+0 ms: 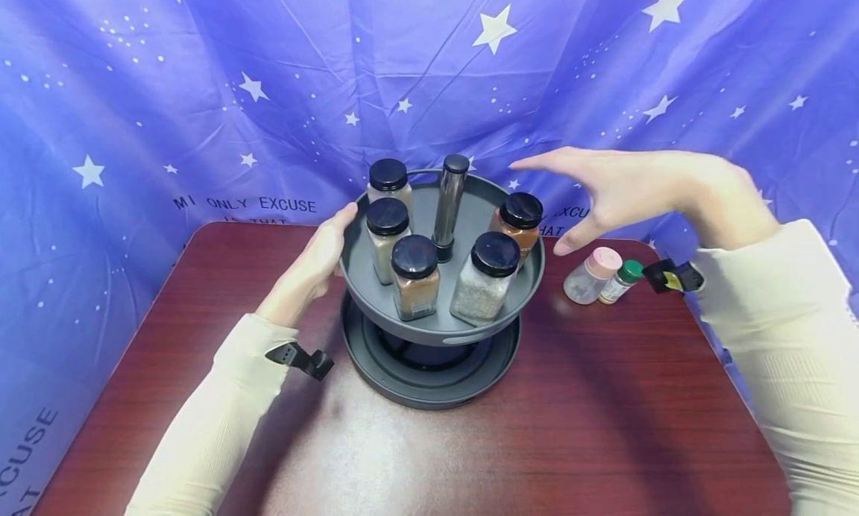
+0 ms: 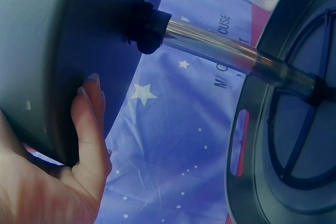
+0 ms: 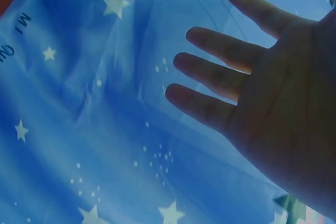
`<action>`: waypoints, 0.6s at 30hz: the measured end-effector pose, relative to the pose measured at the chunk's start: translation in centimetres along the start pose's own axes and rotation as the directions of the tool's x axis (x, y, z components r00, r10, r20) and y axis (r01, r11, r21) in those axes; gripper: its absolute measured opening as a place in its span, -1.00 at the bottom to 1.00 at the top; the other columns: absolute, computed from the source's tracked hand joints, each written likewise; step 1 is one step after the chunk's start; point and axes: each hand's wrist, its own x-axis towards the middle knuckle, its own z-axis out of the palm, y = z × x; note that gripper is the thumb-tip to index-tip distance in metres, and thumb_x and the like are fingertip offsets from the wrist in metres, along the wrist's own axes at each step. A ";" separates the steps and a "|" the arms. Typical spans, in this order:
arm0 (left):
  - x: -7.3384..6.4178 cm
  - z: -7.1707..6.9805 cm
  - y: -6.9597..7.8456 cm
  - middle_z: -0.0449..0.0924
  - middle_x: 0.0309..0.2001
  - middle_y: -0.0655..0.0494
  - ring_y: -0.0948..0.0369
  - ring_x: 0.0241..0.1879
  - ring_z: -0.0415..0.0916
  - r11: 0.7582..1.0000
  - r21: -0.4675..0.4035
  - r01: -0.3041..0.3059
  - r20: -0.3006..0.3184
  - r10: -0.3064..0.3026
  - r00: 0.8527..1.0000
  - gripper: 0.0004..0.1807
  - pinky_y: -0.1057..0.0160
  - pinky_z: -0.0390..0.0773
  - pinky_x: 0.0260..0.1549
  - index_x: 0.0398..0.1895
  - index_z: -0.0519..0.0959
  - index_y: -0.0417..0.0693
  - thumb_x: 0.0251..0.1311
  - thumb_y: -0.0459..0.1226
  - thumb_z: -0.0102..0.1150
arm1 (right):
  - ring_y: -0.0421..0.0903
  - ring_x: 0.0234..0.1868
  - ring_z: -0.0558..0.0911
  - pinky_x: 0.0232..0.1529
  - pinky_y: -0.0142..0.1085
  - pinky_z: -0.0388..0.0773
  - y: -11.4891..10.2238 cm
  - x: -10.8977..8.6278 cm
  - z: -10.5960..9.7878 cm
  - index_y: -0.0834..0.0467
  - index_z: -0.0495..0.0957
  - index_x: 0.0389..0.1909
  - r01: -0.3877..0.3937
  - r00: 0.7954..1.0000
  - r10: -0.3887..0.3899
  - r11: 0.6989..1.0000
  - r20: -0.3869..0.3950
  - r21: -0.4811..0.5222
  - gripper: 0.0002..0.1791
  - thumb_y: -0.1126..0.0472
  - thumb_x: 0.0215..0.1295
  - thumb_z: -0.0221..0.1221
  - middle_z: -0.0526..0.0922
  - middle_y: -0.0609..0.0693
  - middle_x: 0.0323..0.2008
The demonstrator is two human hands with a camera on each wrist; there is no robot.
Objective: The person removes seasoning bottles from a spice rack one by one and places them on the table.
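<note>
Left hand [image 1: 312, 260] grips tray [image 1: 481, 207] rim; right hand [image 1: 631, 186] spread, holding nothing. Tray likely stiff, top-heavy; jars [image 1: 485, 286] probably slippery, breakable. Hold opposite rims.

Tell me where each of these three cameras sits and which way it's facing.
Head: worn on the head, facing forward and down at the upper tray and lower tray; left hand, right hand and both sleeves show.
Left wrist: worn on that wrist, looking in between the two trays, past the pole; the left hand grips the upper tray's edge.
Right wrist: worn on that wrist, facing the starry curtain; the right hand shows, open.
Shared: head and left wrist both show the pink-capped bottle.
</note>
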 end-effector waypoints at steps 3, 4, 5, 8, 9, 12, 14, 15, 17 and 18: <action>0.0 0.0 0.0 0.58 -0.49 0.35 0.40 -0.53 0.55 1.000 -0.001 0.001 -0.001 -0.001 1.000 -0.49 0.35 0.58 -0.42 0.10 0.39 0.09 0.50 0.18 -0.44 | 0.15 0.56 0.03 0.45 0.23 0.04 -0.7 0.6 0.3 -0.12 -0.09 0.56 0.015 1.000 -0.015 1.000 0.018 0.003 0.22 -0.07 -0.03 0.50 0.05 0.06 0.55; -0.1 0.0 0.0 0.58 -0.49 0.36 0.41 -0.53 0.56 1.000 -0.001 0.001 -0.002 -0.001 1.000 -0.48 0.35 0.58 -0.42 0.11 0.39 0.09 0.50 0.18 -0.44 | 0.14 0.56 0.04 0.45 0.22 0.05 -0.9 0.7 0.4 -0.13 -0.07 0.56 0.014 1.000 -0.014 1.000 0.020 0.005 0.21 -0.06 -0.04 0.50 0.06 0.04 0.55; -0.1 0.0 0.0 0.58 -0.49 0.35 0.41 -0.53 0.56 1.000 -0.001 -0.002 0.001 0.002 1.000 -0.47 0.35 0.59 -0.42 0.12 0.39 0.07 0.50 0.18 -0.44 | 0.12 0.55 0.06 0.45 0.21 0.06 -1.0 0.8 0.5 -0.13 -0.06 0.56 0.016 1.000 -0.016 1.000 0.019 0.010 0.20 -0.04 -0.04 0.50 0.08 0.03 0.54; -0.1 0.0 0.1 0.58 -0.50 0.35 0.40 -0.54 0.56 1.000 -0.001 -0.003 0.000 0.003 1.000 -0.48 0.35 0.58 -0.43 0.12 0.39 0.07 0.50 0.17 -0.44 | 0.07 0.52 0.11 0.45 0.17 0.09 -1.5 1.0 0.6 -0.13 0.02 0.53 0.027 1.000 -0.028 0.999 0.009 0.031 0.16 0.01 -0.06 0.52 0.15 0.00 0.51; -0.1 0.0 0.1 0.58 -0.50 0.35 0.40 -0.53 0.56 1.000 -0.002 -0.002 -0.001 0.002 1.000 -0.48 0.35 0.59 -0.43 0.10 0.39 0.08 0.50 0.18 -0.44 | 0.05 0.51 0.13 0.45 0.15 0.11 -1.6 1.1 0.7 -0.13 0.05 0.52 0.034 0.999 -0.035 0.999 0.006 0.036 0.15 0.02 -0.06 0.52 0.16 -0.02 0.50; -0.1 0.0 0.1 0.59 -0.49 0.35 0.40 -0.52 0.57 1.000 -0.004 -0.002 0.000 0.002 1.000 -0.50 0.34 0.59 -0.41 0.04 0.41 0.11 0.50 0.18 -0.44 | 0.02 0.49 0.17 0.45 0.11 0.13 -2.0 1.4 0.9 -0.11 0.09 0.51 0.061 0.998 -0.061 0.997 0.001 0.042 0.12 0.02 -0.06 0.52 0.19 -0.03 0.48; -0.1 0.0 0.1 0.59 -0.49 0.35 0.40 -0.52 0.57 1.000 -0.005 -0.003 0.002 0.003 1.000 -0.51 0.34 0.59 -0.40 0.01 0.41 0.12 0.50 0.18 -0.44 | 0.01 0.49 0.17 0.45 0.09 0.14 -2.3 1.6 1.1 -0.11 0.09 0.51 0.069 0.998 -0.070 0.997 0.008 0.043 0.11 0.02 -0.06 0.52 0.19 -0.03 0.48; 0.0 0.0 0.1 0.59 -0.49 0.35 0.40 -0.52 0.57 1.000 -0.005 -0.004 0.003 0.004 1.000 -0.51 0.34 0.59 -0.40 0.00 0.42 0.12 0.50 0.19 -0.44 | 0.02 0.49 0.17 0.45 0.09 0.15 -2.4 1.7 1.2 -0.10 0.09 0.51 0.077 0.997 -0.077 0.996 0.011 0.038 0.11 0.02 -0.05 0.52 0.18 -0.02 0.49; 0.0 0.0 0.0 0.59 -0.51 0.35 0.40 -0.53 0.57 1.000 -0.004 -0.005 0.005 0.005 1.000 -0.51 0.34 0.59 -0.42 -0.03 0.43 0.12 0.50 0.18 -0.44 | 0.03 0.47 0.20 0.43 0.10 0.17 -2.6 1.8 1.4 -0.07 0.10 0.51 0.088 0.996 -0.089 0.995 0.019 0.039 0.10 0.03 -0.06 0.51 0.22 0.01 0.47; 0.0 0.0 0.0 0.59 -0.52 0.35 0.40 -0.54 0.56 1.000 -0.004 -0.006 0.006 0.006 1.000 -0.50 0.34 0.58 -0.43 -0.05 0.43 0.11 0.50 0.18 -0.44 | 0.02 0.46 0.23 0.43 0.09 0.19 -2.8 1.9 1.5 -0.07 0.11 0.50 0.089 0.996 -0.090 0.995 0.023 0.038 0.10 0.04 -0.06 0.51 0.24 0.01 0.46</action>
